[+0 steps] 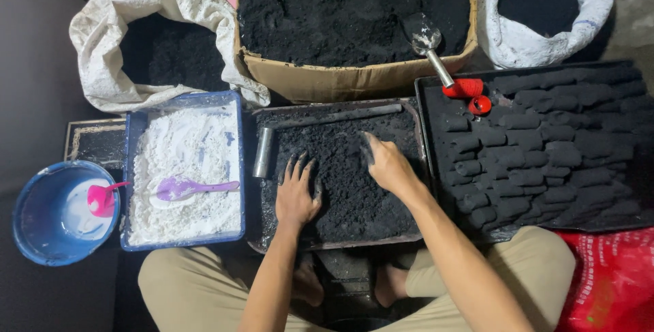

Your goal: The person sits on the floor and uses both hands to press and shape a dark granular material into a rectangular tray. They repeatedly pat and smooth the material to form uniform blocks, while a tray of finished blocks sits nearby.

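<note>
A dark tray [422, 161] in front of me holds a bed of black powder [354, 195]. My left hand [297, 189] lies flat on the powder with its blackened fingers spread, near a short metal tube [263, 153] at the tray's left edge. My right hand [385, 161] rests on the powder further right, its fingers curled down into it; whether it holds anything I cannot tell. A long dark rod [340, 115] lies along the tray's far edge.
A large tray [426, 110] to the right carries rows of black briquettes [545, 148]. A cardboard box [340, 80] of black powder with a red-handled scoop [443, 66] stands behind, flanked by two white sacks [102, 39]. Left: a blue tub [133, 168] of white powder with a purple spoon [194, 187], and a blue bowl [27, 216].
</note>
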